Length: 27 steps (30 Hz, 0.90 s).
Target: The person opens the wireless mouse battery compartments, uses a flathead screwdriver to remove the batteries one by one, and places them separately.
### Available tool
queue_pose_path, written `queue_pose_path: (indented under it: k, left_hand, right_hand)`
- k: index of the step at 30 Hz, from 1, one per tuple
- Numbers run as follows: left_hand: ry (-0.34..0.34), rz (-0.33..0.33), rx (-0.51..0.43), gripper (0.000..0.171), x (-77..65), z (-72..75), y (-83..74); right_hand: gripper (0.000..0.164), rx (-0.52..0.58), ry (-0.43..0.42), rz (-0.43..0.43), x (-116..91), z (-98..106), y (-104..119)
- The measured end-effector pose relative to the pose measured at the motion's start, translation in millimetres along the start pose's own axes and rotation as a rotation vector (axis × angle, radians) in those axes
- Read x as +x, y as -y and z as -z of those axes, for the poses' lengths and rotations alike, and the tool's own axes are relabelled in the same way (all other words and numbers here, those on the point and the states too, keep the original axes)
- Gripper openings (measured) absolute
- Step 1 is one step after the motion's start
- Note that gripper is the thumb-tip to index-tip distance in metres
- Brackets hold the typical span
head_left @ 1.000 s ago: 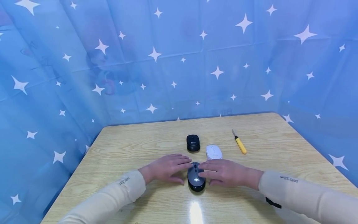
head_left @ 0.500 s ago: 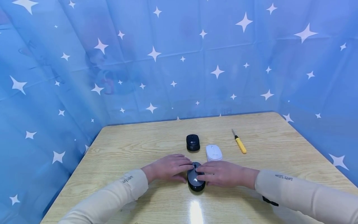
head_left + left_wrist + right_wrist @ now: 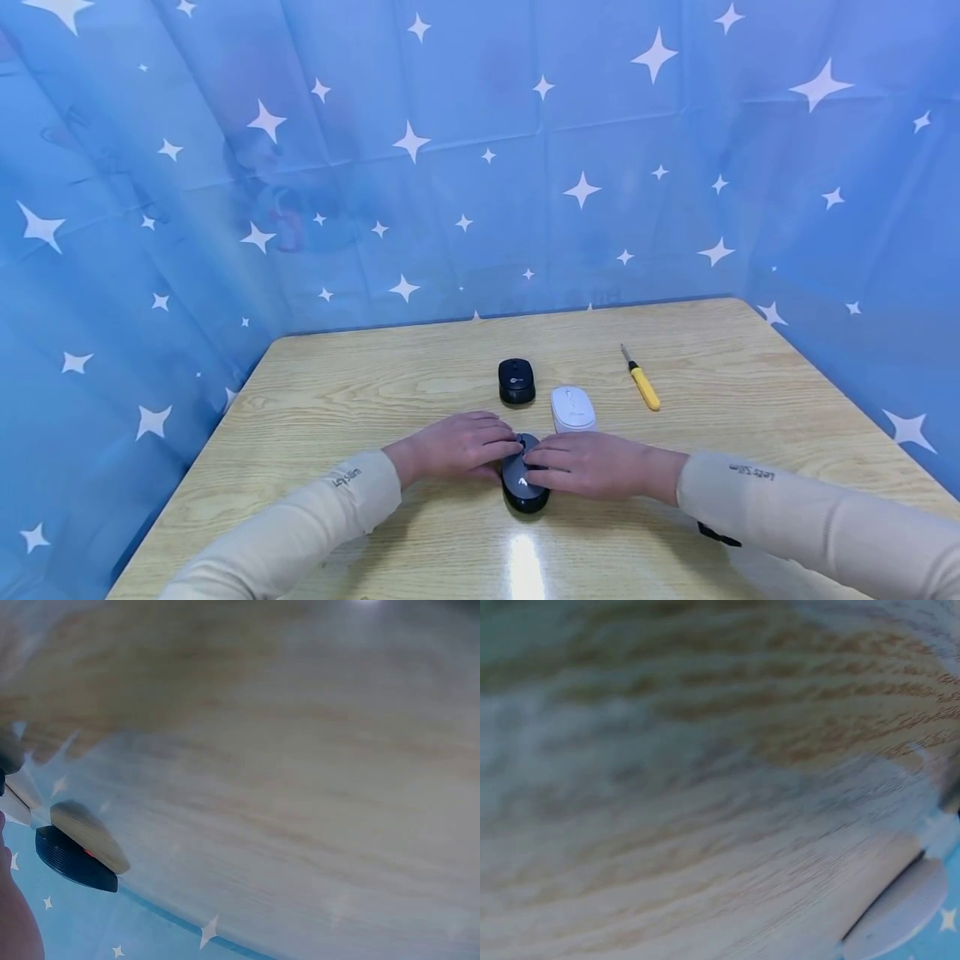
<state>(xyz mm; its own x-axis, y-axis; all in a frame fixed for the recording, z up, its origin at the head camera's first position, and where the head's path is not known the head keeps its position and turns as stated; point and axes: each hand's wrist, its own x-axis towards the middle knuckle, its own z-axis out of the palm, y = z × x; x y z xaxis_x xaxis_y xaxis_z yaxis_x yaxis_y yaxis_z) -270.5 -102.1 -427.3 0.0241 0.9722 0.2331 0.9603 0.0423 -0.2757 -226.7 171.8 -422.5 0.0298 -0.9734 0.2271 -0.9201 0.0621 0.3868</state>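
Note:
A dark grey computer mouse with a black base (image 3: 524, 493) sits on the wooden table between the hands, its white logo partly covered. My left hand (image 3: 459, 450) holds it from the left, fingertips over its far left edge and thumb low at its side. From the right, my right hand (image 3: 592, 468) holds the same mouse, its fingertips across the top. Part of the left hand (image 3: 18, 919) enters the left wrist view at the lower left edge. Just beyond the right hand lies a white mouse (image 3: 573, 407), also seen in the right wrist view as a pale shell (image 3: 904, 911).
A small black mouse (image 3: 517, 381) stands farther back, and shows in the left wrist view as a ribbed dark shape (image 3: 75, 859). To the right lies a yellow-handled screwdriver (image 3: 644, 388). A blue star-patterned curtain (image 3: 480, 167) hangs behind the table (image 3: 360, 375).
Both hands have closed in on the grey mouse from either side, the right sliding left and the left sliding slightly right. The mouse stays at about the same spot.

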Motion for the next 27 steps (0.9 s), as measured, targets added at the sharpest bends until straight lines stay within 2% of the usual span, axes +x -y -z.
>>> queue_pose_path:
  k: [9,15,23,27]
  left_hand:
    - [0.009,-0.014,0.012,0.041,0.3,-0.2,-0.5]
    - [0.009,-0.028,0.072,0.042,-0.4,0.5,0.2]
    - [-0.073,-0.054,0.112,0.046,-3.0,5.4,1.5]
    - [-0.110,-0.043,0.078,0.045,-3.5,9.8,-1.2]
  right_hand:
    - [0.047,-0.058,-0.035,0.036,2,-4,-1]
    - [0.048,-0.142,-0.054,0.043,2,-2,-1]
    - [0.044,-0.182,-0.109,0.039,3,0,-2]
    - [0.040,-0.129,-0.135,0.017,2,4,-1]
